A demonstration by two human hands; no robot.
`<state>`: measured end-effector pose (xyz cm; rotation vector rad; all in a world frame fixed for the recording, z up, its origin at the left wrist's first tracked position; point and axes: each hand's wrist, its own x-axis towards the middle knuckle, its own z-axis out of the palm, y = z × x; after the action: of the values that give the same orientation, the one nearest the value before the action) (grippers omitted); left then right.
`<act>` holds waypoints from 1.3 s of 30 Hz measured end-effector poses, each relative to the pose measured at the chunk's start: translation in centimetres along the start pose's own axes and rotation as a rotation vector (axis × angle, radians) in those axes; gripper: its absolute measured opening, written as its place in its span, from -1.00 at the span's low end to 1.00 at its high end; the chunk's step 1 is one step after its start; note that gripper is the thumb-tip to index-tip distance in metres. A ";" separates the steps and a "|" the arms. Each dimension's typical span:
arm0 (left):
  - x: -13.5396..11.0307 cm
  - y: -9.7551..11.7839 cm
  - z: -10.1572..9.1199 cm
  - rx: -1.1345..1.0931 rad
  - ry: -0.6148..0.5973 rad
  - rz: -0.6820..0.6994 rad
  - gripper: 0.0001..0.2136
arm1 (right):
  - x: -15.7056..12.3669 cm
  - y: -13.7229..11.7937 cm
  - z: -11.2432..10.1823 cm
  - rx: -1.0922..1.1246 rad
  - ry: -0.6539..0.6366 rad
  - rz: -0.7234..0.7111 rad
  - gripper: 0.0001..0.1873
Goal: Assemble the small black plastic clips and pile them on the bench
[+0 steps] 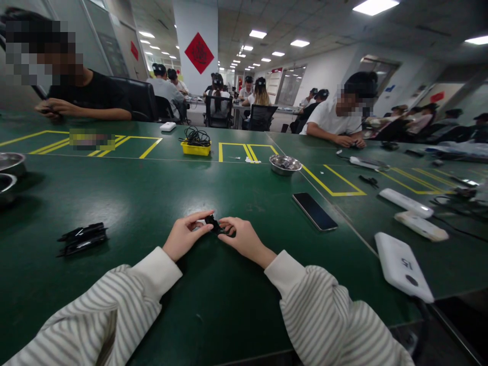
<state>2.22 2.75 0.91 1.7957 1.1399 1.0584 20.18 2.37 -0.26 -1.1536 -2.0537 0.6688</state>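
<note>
Between my two hands, just above the green table (213, 284), is a small black part (213, 222); its exact kind is too small to make out. My left hand (186, 233) pinches its left end between thumb and fingers. On the other side, the curled fingers of my right hand (244, 236) grip its right end. A few glossy black strip-like pieces (84, 239) lie in a small pile to the left of my left hand. To the right of my right hand rests a dark-screened phone (314, 211).
A steel bowl (285, 164) with dark bits and a yellow bin (195, 148) of black cables stand farther back. White power banks (403, 265) lie at right. Steel bowls (11, 162) sit at the left edge. Co-workers (335, 114) sit across the table.
</note>
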 end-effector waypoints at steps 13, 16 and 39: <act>-0.6 -0.3 -1.0 0.084 0.053 0.163 -0.63 | 0.1 0.3 -1.1 -0.146 -0.024 -0.007 -0.61; -1.0 -0.4 -1.5 -0.036 -0.065 0.081 -0.71 | 0.1 0.4 -1.1 -0.174 -0.017 0.011 -0.69; -2.7 -0.5 -1.7 0.351 -0.383 0.162 -0.73 | 1.0 0.1 -3.0 -0.267 -0.207 0.245 -0.89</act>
<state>-0.19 0.69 0.41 2.2788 0.9970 0.5815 22.13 3.63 1.90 -1.5644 -2.2467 0.6673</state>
